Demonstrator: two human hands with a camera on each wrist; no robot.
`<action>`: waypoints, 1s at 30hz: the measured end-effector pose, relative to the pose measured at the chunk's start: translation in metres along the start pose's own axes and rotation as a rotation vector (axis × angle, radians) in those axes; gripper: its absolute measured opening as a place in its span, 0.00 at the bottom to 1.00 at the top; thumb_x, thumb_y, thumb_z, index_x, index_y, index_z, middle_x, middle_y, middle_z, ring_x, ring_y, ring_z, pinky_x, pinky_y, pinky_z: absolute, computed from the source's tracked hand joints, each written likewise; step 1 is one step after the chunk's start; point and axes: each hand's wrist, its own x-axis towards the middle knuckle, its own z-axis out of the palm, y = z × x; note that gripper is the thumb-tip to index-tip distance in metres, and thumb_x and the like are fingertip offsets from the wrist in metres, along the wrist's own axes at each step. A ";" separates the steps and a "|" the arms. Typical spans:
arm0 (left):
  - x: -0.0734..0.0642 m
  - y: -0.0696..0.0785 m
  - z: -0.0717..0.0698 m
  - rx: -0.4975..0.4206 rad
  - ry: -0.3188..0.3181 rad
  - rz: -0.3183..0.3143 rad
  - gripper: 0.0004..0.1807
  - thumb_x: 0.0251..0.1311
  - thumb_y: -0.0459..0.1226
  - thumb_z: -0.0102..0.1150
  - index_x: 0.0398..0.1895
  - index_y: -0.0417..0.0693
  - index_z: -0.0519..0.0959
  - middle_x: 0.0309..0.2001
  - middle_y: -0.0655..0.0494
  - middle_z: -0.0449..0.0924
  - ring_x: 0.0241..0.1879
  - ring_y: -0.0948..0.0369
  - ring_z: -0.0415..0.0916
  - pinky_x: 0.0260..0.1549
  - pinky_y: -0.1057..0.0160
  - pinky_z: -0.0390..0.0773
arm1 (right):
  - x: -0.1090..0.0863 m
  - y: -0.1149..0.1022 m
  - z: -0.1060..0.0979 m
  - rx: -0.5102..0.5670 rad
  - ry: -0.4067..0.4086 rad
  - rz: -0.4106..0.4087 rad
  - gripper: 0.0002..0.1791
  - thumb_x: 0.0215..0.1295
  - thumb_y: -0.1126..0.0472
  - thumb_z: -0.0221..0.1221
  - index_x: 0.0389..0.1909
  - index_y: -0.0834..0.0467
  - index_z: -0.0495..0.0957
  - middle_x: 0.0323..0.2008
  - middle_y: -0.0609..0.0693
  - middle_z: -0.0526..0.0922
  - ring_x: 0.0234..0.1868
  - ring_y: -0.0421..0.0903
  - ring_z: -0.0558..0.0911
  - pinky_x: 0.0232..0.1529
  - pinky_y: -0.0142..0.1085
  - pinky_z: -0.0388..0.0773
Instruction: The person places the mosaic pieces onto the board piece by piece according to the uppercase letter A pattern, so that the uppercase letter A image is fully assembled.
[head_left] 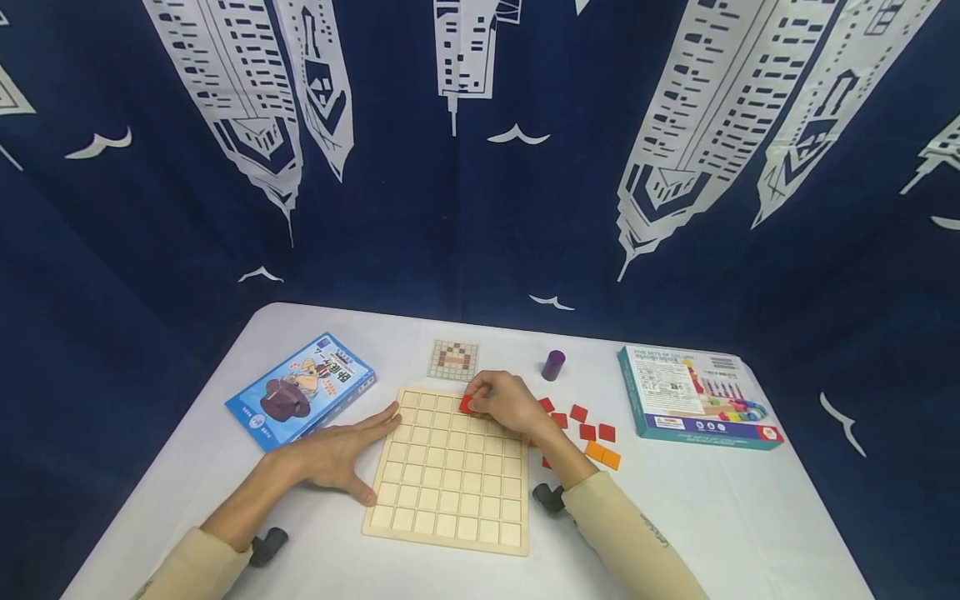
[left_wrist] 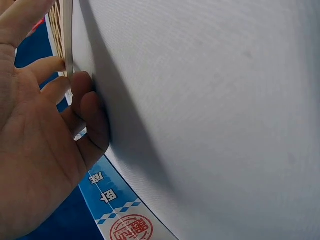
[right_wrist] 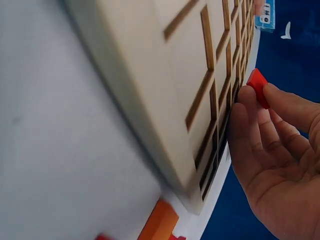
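Note:
A wooden grid board [head_left: 442,483] with square cells lies in front of me on the white table. My right hand [head_left: 504,402] pinches a red square tile [head_left: 466,405] between thumb and fingertips over the board's far rows. In the right wrist view the red tile [right_wrist: 258,88] is tilted, close over the grid. My left hand [head_left: 333,457] is spread along the board's left side, its fingertips at the edge and its thumb near the lower left corner. Several loose red tiles [head_left: 578,413] and orange tiles [head_left: 602,455] lie right of the board.
Beyond the board lies a small pattern card [head_left: 453,360] with a coloured grid. A purple cylinder [head_left: 553,365] stands to its right. A blue box [head_left: 300,390] lies at the left, and a teal and white box [head_left: 697,397] at the far right.

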 end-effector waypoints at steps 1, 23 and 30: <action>0.000 0.000 0.000 -0.001 -0.001 -0.001 0.68 0.33 0.60 0.80 0.81 0.54 0.54 0.82 0.59 0.39 0.77 0.45 0.50 0.69 0.39 0.63 | 0.001 -0.001 0.001 -0.003 -0.001 0.003 0.04 0.62 0.64 0.67 0.37 0.54 0.84 0.30 0.45 0.82 0.31 0.43 0.78 0.33 0.35 0.76; 0.002 -0.001 0.000 0.000 -0.008 -0.008 0.68 0.34 0.62 0.79 0.81 0.55 0.54 0.82 0.59 0.38 0.77 0.46 0.50 0.69 0.40 0.64 | 0.013 -0.008 0.011 -0.161 -0.006 -0.052 0.04 0.62 0.66 0.66 0.34 0.53 0.84 0.27 0.43 0.81 0.30 0.42 0.77 0.35 0.35 0.75; 0.001 -0.001 0.001 0.004 -0.006 -0.008 0.68 0.34 0.62 0.79 0.81 0.55 0.54 0.82 0.59 0.39 0.77 0.45 0.51 0.68 0.40 0.64 | 0.014 -0.007 0.012 -0.173 -0.004 -0.058 0.03 0.62 0.65 0.67 0.33 0.54 0.85 0.26 0.43 0.80 0.30 0.41 0.77 0.36 0.35 0.75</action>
